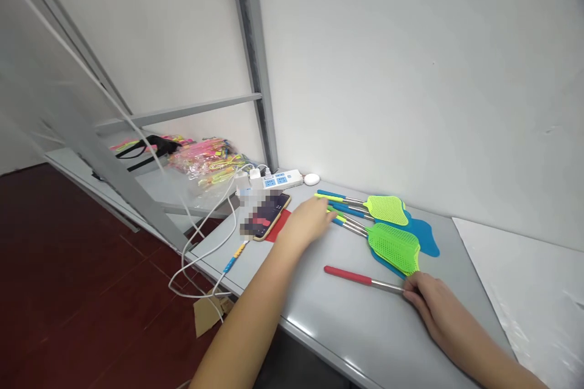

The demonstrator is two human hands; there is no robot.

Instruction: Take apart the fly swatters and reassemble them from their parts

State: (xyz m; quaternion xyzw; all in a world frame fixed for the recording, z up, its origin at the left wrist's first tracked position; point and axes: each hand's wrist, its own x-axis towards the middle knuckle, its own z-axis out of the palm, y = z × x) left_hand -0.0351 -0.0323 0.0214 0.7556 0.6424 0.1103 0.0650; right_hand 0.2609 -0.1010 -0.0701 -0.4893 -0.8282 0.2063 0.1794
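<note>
Several fly swatters lie on the grey table in a loose group, with a yellow-green swatter head [387,209], a bright green swatter head [395,246] and a blue swatter head [424,236] overlapping. My left hand [310,219] is closed at the ends of their yellow-green and blue handles, its fingertips partly hidden. In front lies a red-handled rod [349,275] with a metal shaft; the shaft's far end runs into the fingers of my right hand [429,301]. That hand is closed on it, beside the green head's lower edge, and hides whatever is at the end.
A phone [272,219] on a red sheet [278,228] is at the left, near a white power strip [283,180] and loose cables. A round white object [311,179] sits by the wall. White sheeting [524,279] covers the right side. Bagged colourful items [205,161] lie beyond the metal frame.
</note>
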